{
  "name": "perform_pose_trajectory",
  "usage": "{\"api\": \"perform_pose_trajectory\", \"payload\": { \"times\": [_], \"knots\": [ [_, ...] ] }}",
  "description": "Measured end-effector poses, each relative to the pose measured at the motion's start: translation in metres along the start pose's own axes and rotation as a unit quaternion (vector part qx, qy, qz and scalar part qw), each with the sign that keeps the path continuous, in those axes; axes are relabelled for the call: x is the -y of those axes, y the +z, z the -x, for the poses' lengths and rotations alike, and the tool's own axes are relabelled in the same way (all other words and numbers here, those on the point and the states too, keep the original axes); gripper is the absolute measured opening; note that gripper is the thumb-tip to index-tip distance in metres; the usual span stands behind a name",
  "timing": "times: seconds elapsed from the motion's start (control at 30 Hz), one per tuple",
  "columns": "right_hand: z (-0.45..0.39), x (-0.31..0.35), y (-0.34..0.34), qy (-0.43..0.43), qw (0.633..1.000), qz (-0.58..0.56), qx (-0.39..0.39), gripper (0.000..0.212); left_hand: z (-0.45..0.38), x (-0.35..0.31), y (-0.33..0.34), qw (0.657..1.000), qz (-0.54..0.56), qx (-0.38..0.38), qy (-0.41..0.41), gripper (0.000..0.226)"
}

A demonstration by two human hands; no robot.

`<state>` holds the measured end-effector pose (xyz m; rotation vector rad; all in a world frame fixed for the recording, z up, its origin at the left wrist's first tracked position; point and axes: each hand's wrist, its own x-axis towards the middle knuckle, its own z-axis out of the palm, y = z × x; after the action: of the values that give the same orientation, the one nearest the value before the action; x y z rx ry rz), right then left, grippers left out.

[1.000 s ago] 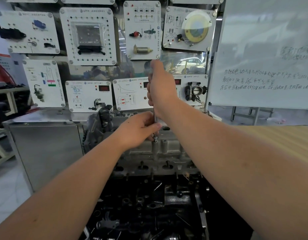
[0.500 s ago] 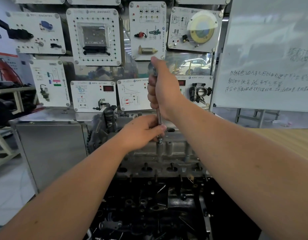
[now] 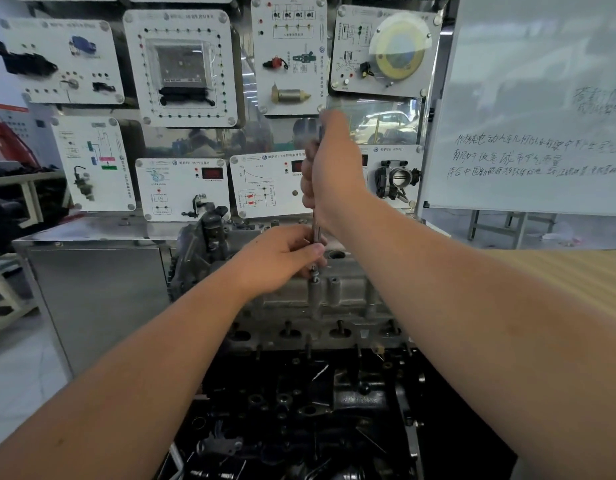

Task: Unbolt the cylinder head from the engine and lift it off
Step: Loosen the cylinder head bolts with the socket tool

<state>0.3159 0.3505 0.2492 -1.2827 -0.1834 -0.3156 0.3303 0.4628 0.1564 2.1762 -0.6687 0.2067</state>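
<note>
A grey aluminium cylinder head sits on top of the black engine block in the middle of the view. A long steel socket extension stands upright, its lower end in a bolt hole on the head's top. My right hand grips the tool's upper end in a fist. My left hand holds the shaft low down, just above the head, with fingers and thumb curled round it. The bolt itself is hidden in its hole.
Behind the engine a wall of white training panels carries sensors and a throttle body. A steel cabinet stands left of the engine. A whiteboard with handwriting stands at the right, over a wooden surface.
Both hands have stayed on the upright tool. The view has shifted a little, so the panels and engine sit slightly lower and further right in frame.
</note>
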Motion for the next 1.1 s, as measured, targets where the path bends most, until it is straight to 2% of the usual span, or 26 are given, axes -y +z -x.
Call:
{"api": "perform_pose_trajectory", "payload": {
  "times": [0.1, 0.17, 0.23, 0.37, 0.43, 0.5, 0.6, 0.67, 0.73, 0.97, 1.03, 1.1],
  "knots": [
    [0.0, -0.001, -0.006, -0.001, 0.996, 0.005, 0.084, 0.05, 0.0, 0.002, 0.0, 1.0, 0.005, -0.001, 0.006, 0.011],
    [0.003, 0.0, -0.007, 0.001, 0.996, 0.018, 0.09, 0.047, -0.001, 0.002, 0.002, 1.0, 0.018, -0.012, 0.001, 0.012],
    [0.003, 0.001, -0.004, 0.005, 0.998, 0.03, 0.062, 0.043, -0.003, 0.0, 0.005, 0.999, 0.009, -0.03, -0.007, 0.019],
    [0.006, 0.007, 0.009, -0.001, 0.998, 0.059, -0.028, 0.025, -0.003, -0.006, 0.008, 0.991, -0.101, -0.084, -0.018, 0.04],
    [0.007, 0.008, 0.011, -0.025, 0.996, 0.058, -0.058, 0.031, -0.002, -0.007, 0.008, 0.99, -0.107, -0.089, -0.021, 0.045],
    [0.006, 0.007, 0.006, -0.036, 0.996, 0.034, -0.074, 0.038, -0.002, -0.005, 0.006, 0.993, -0.096, -0.064, -0.016, 0.036],
    [0.0, 0.006, -0.003, -0.011, 1.0, 0.015, -0.012, 0.039, -0.002, 0.001, 0.001, 1.0, -0.014, 0.001, -0.005, 0.013],
    [-0.001, 0.007, -0.008, 0.013, 0.998, 0.001, 0.057, 0.042, -0.002, 0.003, 0.0, 1.0, 0.007, 0.016, 0.004, 0.012],
    [0.0, 0.006, -0.01, 0.01, 0.997, 0.006, 0.076, 0.043, -0.002, 0.002, 0.002, 1.0, -0.004, 0.007, 0.009, 0.011],
    [0.005, 0.006, 0.007, 0.002, 0.997, 0.077, -0.022, 0.031, -0.003, -0.005, 0.011, 0.984, -0.151, -0.088, -0.023, 0.04],
    [0.005, 0.007, 0.009, -0.006, 0.997, 0.072, -0.036, 0.031, -0.002, -0.005, 0.01, 0.985, -0.148, -0.081, -0.03, 0.047],
    [0.002, 0.005, 0.005, -0.035, 0.995, 0.067, -0.059, 0.036, -0.002, -0.003, 0.006, 0.993, -0.107, -0.045, -0.021, 0.04]
  ]
}}
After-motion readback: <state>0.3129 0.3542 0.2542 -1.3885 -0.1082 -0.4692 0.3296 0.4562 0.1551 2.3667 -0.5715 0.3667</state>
